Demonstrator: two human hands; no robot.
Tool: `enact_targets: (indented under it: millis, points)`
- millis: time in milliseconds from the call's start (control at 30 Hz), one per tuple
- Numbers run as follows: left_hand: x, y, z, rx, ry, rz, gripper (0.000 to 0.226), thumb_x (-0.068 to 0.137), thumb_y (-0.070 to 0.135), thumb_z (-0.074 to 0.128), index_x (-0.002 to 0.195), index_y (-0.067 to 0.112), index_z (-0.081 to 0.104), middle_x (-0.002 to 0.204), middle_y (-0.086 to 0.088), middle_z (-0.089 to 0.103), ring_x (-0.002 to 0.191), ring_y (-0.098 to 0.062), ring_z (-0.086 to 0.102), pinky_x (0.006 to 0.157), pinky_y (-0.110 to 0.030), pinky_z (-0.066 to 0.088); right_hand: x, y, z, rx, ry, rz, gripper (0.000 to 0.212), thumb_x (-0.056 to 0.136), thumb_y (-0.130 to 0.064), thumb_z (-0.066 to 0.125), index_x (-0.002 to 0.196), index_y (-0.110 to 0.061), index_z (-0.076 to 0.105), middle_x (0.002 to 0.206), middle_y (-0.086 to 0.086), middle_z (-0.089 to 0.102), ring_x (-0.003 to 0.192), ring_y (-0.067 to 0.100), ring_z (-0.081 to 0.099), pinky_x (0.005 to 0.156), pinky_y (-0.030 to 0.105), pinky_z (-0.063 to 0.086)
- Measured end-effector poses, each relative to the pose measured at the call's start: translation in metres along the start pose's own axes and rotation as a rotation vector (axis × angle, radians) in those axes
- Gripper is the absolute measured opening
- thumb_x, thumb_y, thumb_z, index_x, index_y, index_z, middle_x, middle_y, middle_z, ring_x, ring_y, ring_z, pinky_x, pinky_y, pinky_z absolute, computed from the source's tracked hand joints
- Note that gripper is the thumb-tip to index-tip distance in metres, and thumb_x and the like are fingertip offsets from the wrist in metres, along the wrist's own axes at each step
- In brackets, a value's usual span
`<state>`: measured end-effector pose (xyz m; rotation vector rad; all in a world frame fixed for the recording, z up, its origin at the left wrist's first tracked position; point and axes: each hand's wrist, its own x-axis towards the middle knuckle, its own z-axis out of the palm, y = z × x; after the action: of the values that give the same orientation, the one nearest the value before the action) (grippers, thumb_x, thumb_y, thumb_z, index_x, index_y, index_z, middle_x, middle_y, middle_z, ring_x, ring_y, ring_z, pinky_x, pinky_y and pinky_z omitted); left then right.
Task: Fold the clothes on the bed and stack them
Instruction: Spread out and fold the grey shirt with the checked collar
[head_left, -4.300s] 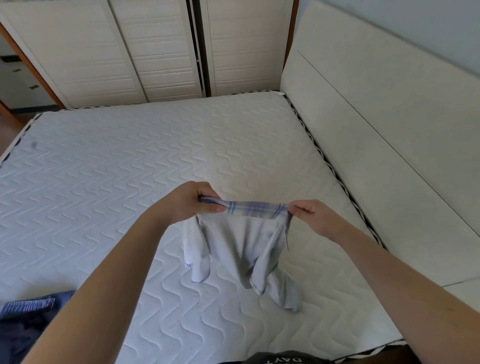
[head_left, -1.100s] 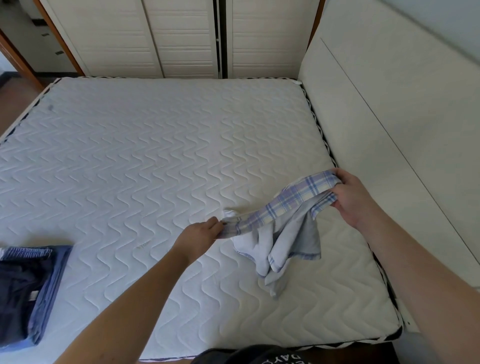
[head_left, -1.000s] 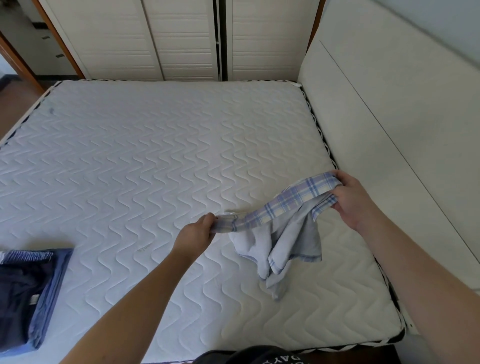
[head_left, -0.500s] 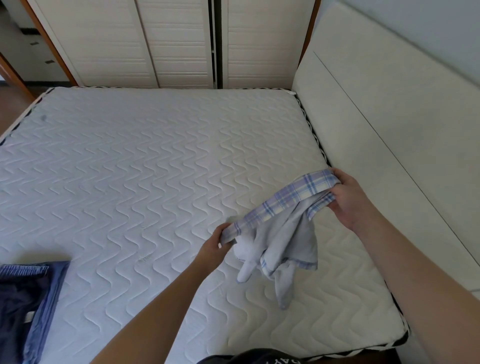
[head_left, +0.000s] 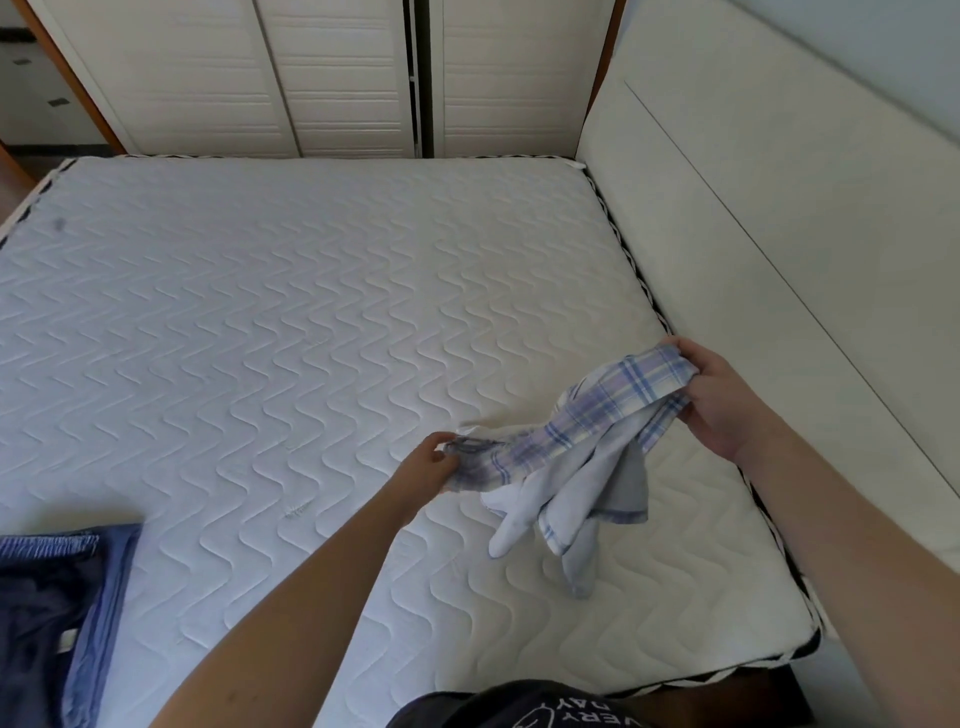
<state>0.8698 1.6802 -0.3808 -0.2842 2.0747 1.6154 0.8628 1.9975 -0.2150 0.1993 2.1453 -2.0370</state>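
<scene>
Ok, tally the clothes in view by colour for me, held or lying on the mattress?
Pale plaid garment, held by left hand and right hand: 1
Dark navy garment: 1
Lighter blue garment under it: 1
Total: 3

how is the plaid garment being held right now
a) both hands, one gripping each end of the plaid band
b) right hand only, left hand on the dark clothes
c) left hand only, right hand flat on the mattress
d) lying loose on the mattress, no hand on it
a: the left hand and the right hand each grip one end of the plaid garment, whose pale fabric hangs down toward the mattress.
</scene>
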Motion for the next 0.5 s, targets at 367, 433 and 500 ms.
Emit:
enact_targets:
  millis: [367,433,500]
  points:
    - [0.024,0.019,-0.027,-0.393,-0.235,-0.095,0.032,0.102,0.031,0.049,0.112,0.006,0.067,0.106,-0.012,0.073,0.099,-0.027,0.069,0.077,-0.031,0.056,-0.002,0.014,-0.012,-0.108,0.042,0.059,0.045,0.087,0.023,0.029,0.082,-0.016,0.051,0.07,-0.003,0.061,0.068,0.013,0.054,0.059,0.024,0.043]
    - [0.028,0.021,-0.028,-0.54,-0.201,-0.102,0.034,0.103,0.031,0.045,0.118,0.006,0.064,0.111,-0.014,0.072,0.096,-0.025,0.071,0.073,-0.032,0.057,-0.002,0.016,-0.015,-0.097,0.074,0.072,0.047,0.085,0.024,0.027,0.082,-0.016,0.051,0.07,-0.001,0.059,0.067,0.014,0.052,0.058,0.024,0.041]
    - [0.031,0.02,-0.028,-0.595,-0.114,-0.084,0.029,0.102,0.031,0.048,0.122,0.014,0.06,0.108,-0.015,0.071,0.082,-0.021,0.07,0.062,-0.031,0.053,-0.001,0.017,-0.018,-0.098,0.103,0.081,0.047,0.084,0.024,0.027,0.081,-0.016,0.051,0.066,-0.003,0.059,0.063,0.012,0.052,0.055,0.022,0.042]
